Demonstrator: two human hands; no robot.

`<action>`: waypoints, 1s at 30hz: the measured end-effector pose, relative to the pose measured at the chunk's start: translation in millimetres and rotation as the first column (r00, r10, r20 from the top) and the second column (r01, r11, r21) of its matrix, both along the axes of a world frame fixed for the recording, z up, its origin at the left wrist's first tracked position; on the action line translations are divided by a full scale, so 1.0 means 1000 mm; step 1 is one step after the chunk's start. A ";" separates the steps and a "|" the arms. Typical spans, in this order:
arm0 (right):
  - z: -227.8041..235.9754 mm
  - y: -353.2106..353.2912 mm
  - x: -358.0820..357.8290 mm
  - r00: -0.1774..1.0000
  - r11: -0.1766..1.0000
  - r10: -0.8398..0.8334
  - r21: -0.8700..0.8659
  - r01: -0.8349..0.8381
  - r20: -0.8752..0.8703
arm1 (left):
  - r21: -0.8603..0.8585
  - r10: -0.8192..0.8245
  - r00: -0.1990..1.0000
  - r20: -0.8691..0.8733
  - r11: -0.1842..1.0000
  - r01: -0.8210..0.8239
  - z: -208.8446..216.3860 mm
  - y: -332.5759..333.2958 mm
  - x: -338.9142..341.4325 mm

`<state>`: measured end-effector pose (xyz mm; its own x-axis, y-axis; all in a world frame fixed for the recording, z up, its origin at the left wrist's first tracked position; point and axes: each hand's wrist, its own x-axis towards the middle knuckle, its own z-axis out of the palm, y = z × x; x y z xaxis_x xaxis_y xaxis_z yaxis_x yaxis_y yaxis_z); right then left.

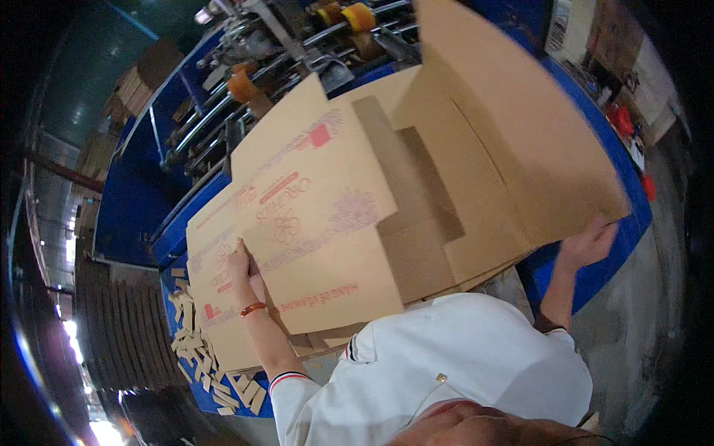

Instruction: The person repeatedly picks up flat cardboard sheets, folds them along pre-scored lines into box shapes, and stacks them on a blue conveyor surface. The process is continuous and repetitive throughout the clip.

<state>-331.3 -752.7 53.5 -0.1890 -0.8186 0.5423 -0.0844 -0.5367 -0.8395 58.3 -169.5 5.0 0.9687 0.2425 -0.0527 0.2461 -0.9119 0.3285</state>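
A large cardboard box blank (320,223) with red and purple print lies across the blue machine table in front of me. My left hand (242,275), with an orange-red bracelet at the wrist, grips a printed panel at a slot near its left part; the thumb shows on top and the other fingers are partly hidden. On the right a wide plain brown panel (520,141) rises up and bends. My right hand (590,244), slightly blurred, is closed on its lower right corner. Whether the printed and plain panels are one piece, I cannot tell.
Beyond the cardboard stands a machine with metal rods and orange rollers (359,17). Small cardboard offcuts (197,349) litter the blue table (639,215) at the left. Farther left is a tall stack of cardboard sheets (123,327). Red items (621,120) lie at the far right.
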 end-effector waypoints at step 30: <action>0.150 0.069 0.055 0.400 0.397 0.879 0.066 -0.916 0.259 | -0.579 0.202 0.597 0.777 0.604 0.548 0.177 -0.174 -0.148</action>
<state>-276.5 -683.3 204.0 0.6496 -0.6342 0.4193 0.4952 -0.0655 -0.8663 -89.6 -343.7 182.0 0.7417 0.3019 0.5990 -0.5457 -0.2477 0.8006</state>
